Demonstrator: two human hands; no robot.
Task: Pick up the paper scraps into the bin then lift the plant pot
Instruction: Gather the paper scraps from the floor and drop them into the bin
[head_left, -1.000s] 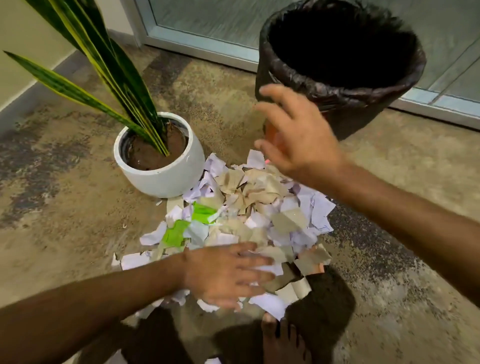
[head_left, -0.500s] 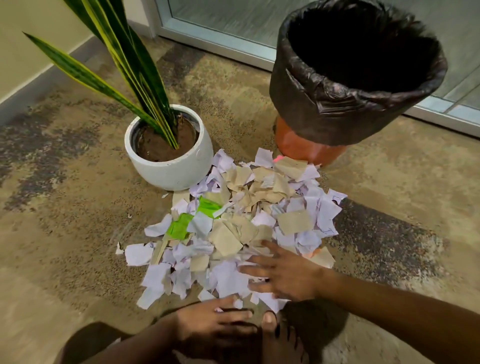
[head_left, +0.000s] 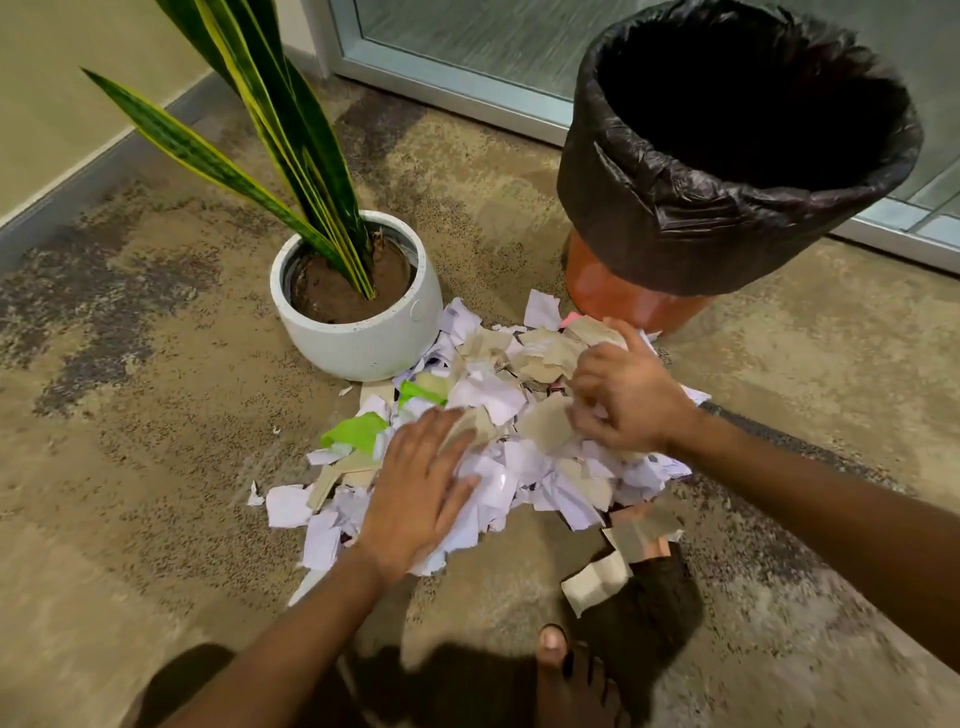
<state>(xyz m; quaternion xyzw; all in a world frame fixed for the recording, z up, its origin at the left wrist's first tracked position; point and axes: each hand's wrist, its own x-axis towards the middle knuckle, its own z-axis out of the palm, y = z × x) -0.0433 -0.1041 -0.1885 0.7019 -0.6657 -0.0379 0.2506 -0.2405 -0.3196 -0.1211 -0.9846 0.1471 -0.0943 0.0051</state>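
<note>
Scraps (head_left: 498, 415) lie heaped on the floor; our left hand (head_left: 421, 499) presses flat, right hand (head_left: 623, 400) curls round some — bin (head_left: 727, 218) at one o'clock.

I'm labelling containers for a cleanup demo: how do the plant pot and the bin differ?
The plant pot is white, low and rounded; the bin is orange and taller. The plant pot holds soil and a striped-leaf plant; the bin is lined with a black bag, its inside too dark to judge. Both stand upright on the floor, at the edge of the paper scraps.
</note>
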